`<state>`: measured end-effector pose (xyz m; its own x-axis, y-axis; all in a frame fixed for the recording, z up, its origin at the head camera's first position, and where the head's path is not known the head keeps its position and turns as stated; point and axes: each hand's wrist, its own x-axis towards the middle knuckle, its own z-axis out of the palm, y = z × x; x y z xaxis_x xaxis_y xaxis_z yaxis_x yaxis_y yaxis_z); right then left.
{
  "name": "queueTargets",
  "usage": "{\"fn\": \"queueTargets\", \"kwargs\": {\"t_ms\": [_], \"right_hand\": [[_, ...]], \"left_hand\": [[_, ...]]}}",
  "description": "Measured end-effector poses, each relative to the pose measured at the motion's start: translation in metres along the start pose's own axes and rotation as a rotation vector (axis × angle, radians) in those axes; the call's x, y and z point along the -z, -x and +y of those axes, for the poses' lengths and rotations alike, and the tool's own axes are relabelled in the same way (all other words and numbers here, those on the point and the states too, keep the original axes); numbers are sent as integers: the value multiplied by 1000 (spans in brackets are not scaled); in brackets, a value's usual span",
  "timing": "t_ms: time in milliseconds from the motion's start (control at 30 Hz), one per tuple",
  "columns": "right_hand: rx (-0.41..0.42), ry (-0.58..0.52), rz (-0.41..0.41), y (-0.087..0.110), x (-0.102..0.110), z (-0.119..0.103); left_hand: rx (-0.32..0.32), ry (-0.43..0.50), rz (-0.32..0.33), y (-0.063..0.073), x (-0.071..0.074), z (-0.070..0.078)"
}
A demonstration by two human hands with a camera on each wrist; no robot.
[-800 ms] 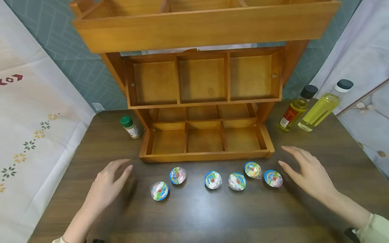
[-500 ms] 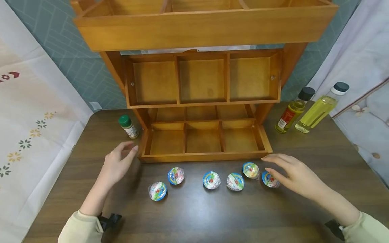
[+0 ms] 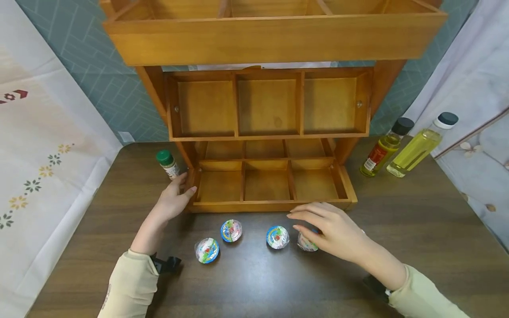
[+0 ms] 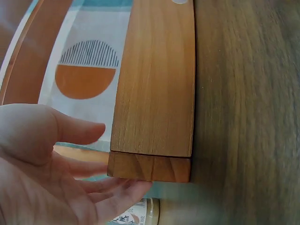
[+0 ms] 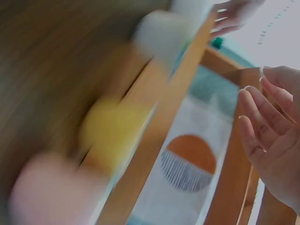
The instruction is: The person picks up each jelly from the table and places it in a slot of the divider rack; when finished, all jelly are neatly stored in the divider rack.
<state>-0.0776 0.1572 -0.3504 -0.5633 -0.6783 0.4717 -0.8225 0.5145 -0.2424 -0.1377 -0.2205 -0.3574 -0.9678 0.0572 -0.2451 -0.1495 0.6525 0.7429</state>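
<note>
"Over the table point(image 3: 246, 291), which hand?"
"Right hand point(image 3: 333, 230), fingers loosely curved, slightly apart, pinching nothing; beneath, a partly hidden cup point(image 3: 305, 244)."
"And left hand point(image 3: 174, 201)?"
"At the left front corner of the wooden rack point(image 3: 238, 206), thumb apart, fingers extended; touch uncertain."
"Advice?"
"Probably best to descend gently, gripping the cup's sides."

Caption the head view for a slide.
Left hand at a wooden rack, right hand hovering above small lidded cups on a dark table.
</note>
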Motion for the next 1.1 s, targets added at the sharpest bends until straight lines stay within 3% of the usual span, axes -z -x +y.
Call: {"fn": "queueTargets", "kwargs": {"t_ms": [233,367,600,767,967,1100], "right_hand": [[0,-165,-43,-42,-35,-31],[-53,-198,-171,-63,-53,-44],[-118,-153,-371,-92,-70,-57],[-116,-109,-477,-105,-77,-61],[-180,-118,-607,-113,-84,-58],[-199,-108,-624,-115,-87,-58]], "left_hand": [[-9,60,-46,-2,5,-7],[4,89,-62,-7,11,-10],[-8,160,-71,-11,14,-17],[4,235,-101,-13,14,-22],[10,257,-114,-13,12,-25],[10,259,-115,-12,13,-26]]}}
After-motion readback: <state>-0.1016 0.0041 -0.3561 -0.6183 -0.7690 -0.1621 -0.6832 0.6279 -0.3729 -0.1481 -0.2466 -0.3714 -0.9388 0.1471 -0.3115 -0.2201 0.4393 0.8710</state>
